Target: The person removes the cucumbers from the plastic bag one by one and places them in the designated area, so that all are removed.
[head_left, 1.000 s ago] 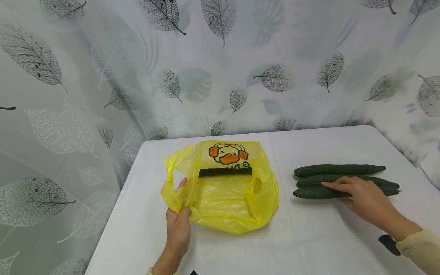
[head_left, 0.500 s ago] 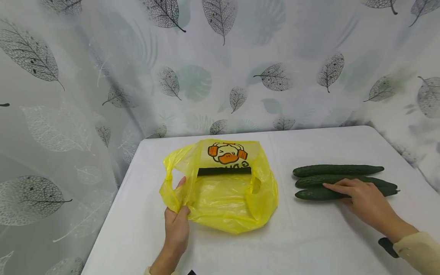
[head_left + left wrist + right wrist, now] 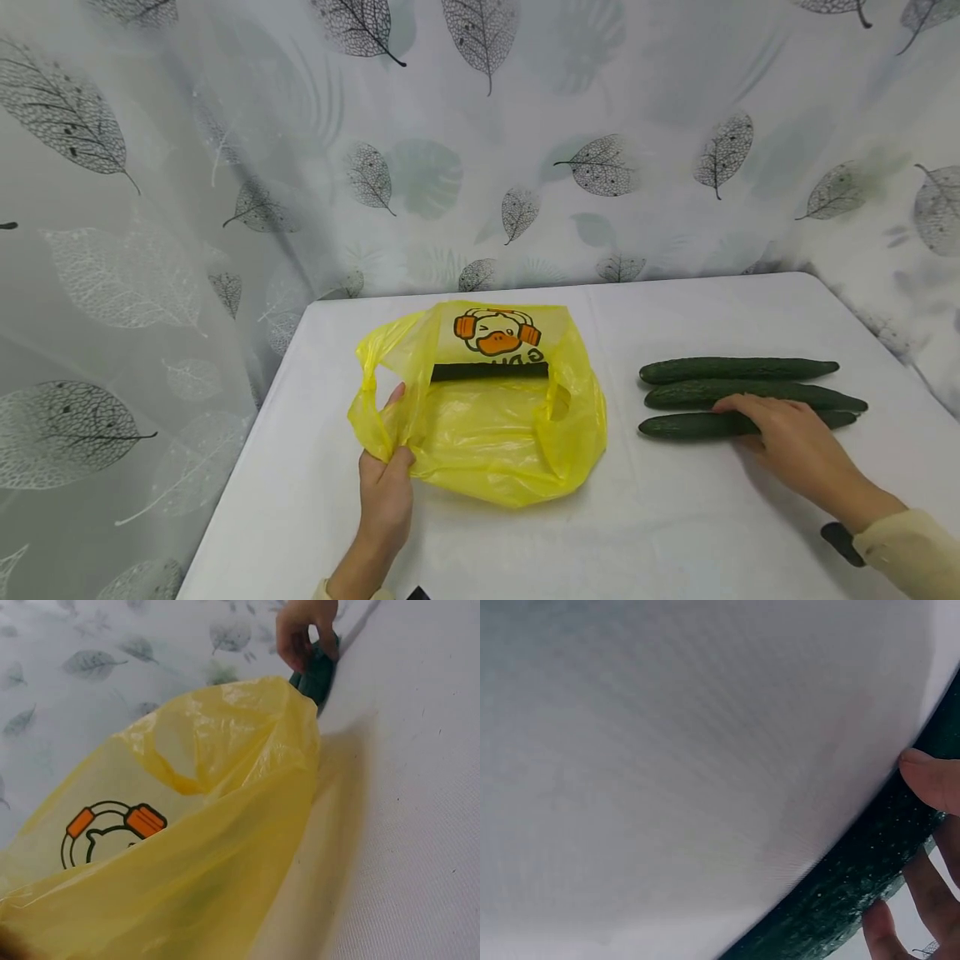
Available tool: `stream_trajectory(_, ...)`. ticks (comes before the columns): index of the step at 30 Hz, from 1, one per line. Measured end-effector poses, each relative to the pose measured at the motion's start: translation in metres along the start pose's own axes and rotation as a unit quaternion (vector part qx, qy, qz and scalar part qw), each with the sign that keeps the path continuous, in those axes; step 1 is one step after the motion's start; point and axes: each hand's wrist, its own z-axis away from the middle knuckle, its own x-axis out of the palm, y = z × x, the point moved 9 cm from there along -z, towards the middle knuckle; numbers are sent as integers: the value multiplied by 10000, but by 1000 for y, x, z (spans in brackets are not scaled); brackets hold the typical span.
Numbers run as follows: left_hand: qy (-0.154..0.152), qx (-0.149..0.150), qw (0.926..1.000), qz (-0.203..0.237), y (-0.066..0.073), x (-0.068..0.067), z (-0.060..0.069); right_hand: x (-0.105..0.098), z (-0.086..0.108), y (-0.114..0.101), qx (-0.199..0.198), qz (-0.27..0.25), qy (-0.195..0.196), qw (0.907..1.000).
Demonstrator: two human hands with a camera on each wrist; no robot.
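My left hand [image 3: 386,498] grips the left side of a yellow plastic bag [image 3: 487,433], thumb outside and some fingers behind the film. The bag's mouth faces me, with a duck print on its back panel. Inside, across the bag, lies a dark green cucumber [image 3: 489,372], its ends hidden. To the right, my right hand [image 3: 795,446] holds the nearest cucumber [image 3: 693,426] around its middle. In the right wrist view, the thumb [image 3: 930,776] and fingers sit on opposite sides of this cucumber [image 3: 817,900]. Just behind it lie a middle cucumber [image 3: 697,394] and a far cucumber [image 3: 738,369].
Everything rests on a white-covered table [image 3: 637,533]. A leaf-patterned curtain [image 3: 525,150] hangs behind and along the left side. White surface lies between the bag and the cucumbers.
The nearest cucumber has come slightly toward me, apart from the middle one. My right hand's fingers have drawn back from the middle cucumber to the nearest. My left hand stays on the bag.
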Motion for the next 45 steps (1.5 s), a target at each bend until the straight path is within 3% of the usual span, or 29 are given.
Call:
stream_trajectory(11, -11, -1, 10000, -68, 1, -2, 2, -6, -2, -6, 1, 413, 17, 9991)
stream_trajectory(19, 4, -44, 10000, -36, 0, -2, 2, -18, -6, -20, 173, 177, -85, 9997)
stream_trajectory(23, 4, -20, 10000, -65, 0, -1, 2, -31, -15, -39, 220, -88, 133, 9996)
stream_trajectory(33, -27, 92, 9999, 56, 1, 0, 1, -48, -43, -93, -145, -872, 756, 9932)
stream_trajectory(45, -58, 31, 9999, 150, 1, 0, -3, -52, -83, -164, -773, -1372, 707, 9850)
